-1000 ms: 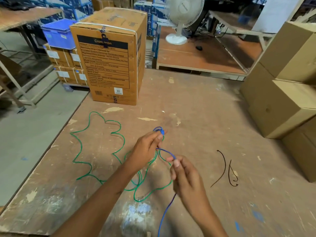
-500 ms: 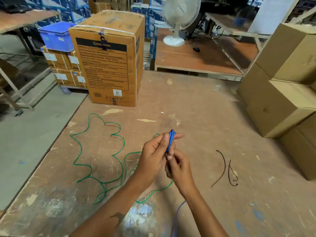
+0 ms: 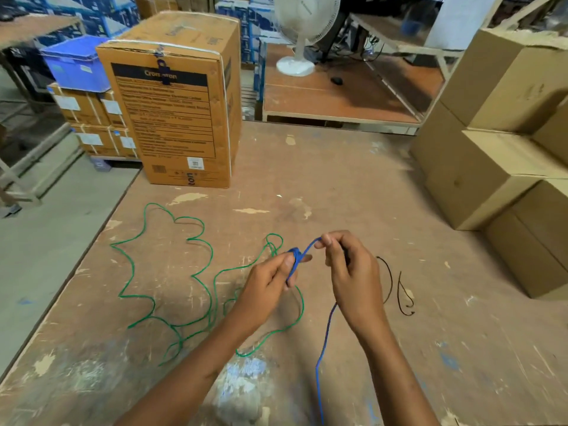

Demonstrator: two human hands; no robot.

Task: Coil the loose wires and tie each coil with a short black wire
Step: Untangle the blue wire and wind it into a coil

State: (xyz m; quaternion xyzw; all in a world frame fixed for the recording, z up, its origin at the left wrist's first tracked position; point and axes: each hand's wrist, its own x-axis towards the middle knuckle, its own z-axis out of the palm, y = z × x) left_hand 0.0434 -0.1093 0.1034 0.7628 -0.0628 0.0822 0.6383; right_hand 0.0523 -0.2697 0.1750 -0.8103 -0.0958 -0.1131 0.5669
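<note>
Two hands on blue wire [image 3: 322, 342] above table [image 3: 338, 186]: left hand [image 3: 270, 284] grips small coil, right hand [image 3: 347, 269] pinches feed. Advise even loops, steady tension; black ties [image 3: 399, 290] lie right.

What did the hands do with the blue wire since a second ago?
The right hand swung from below the left hand up to its right, laying blue wire onto the small coil the left hand holds. Green wire and black wires lie where they were.
</note>
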